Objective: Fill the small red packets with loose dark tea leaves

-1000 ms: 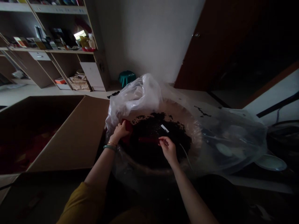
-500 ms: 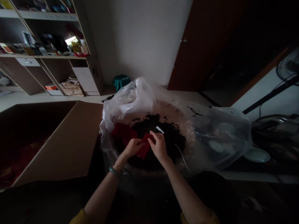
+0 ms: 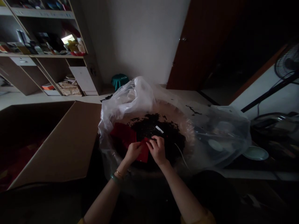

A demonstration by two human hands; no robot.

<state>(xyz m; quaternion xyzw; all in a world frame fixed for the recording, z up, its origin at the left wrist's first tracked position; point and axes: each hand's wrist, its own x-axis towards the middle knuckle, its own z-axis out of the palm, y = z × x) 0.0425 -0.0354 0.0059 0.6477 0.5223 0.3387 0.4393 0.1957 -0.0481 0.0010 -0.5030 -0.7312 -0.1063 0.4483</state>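
Observation:
Both hands are over a wide round container [image 3: 161, 107] lined with clear plastic. My left hand [image 3: 132, 151], with bracelets at its wrist, pinches the upper left of a small red cloth pouch [image 3: 143, 154]. At the pouch's upper right edge, my right hand [image 3: 158, 151] has its fingers closed on it. More red cloth [image 3: 123, 133] lies at the container's left side. Dark loose crumbly material [image 3: 171, 133] fills the middle. A small white strip [image 3: 159, 129] rests on it, and a thin white curved handle or cord [image 3: 181, 154] lies at the right.
A large open cardboard box [image 3: 63, 149] with red items inside stands at left. Clear plastic sheeting [image 3: 221, 130] spreads right, near a pale dish [image 3: 255, 153]. Shelves [image 3: 46, 56], a green covered stool or bin [image 3: 119, 81], a door [image 3: 187, 46] and a fan [image 3: 287, 63] stand around.
The pouch has shifted slightly down and left and now hangs more upright between my hands. My right fingers have moved down a little. The view has turned slightly.

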